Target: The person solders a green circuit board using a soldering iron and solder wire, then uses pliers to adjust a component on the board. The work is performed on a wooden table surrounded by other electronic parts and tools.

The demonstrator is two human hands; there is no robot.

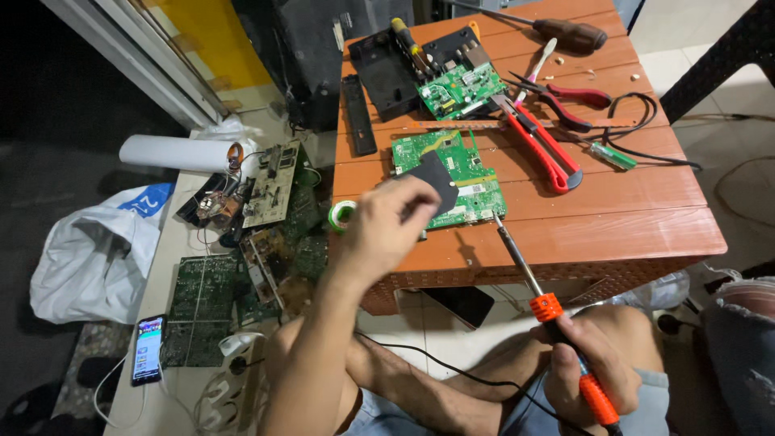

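This looks like a small repair spot at home, where someone fixes electronics. A low orange table (646,226) is full of tools: red pliers (542,144), cutters (570,101) and a screwdriver (565,31). Green circuit boards (457,87) lie on it. More old boards (200,295) sit in a pile on the floor beside it. A phone (148,349) and a white bag (93,258) lie on the floor too. The person sits low, with bare knees by the table.

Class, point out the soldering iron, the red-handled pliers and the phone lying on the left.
soldering iron (546,307), head view, orange collar.
red-handled pliers (549,153), head view, red handle.
phone (148,350), head view, lit screen.
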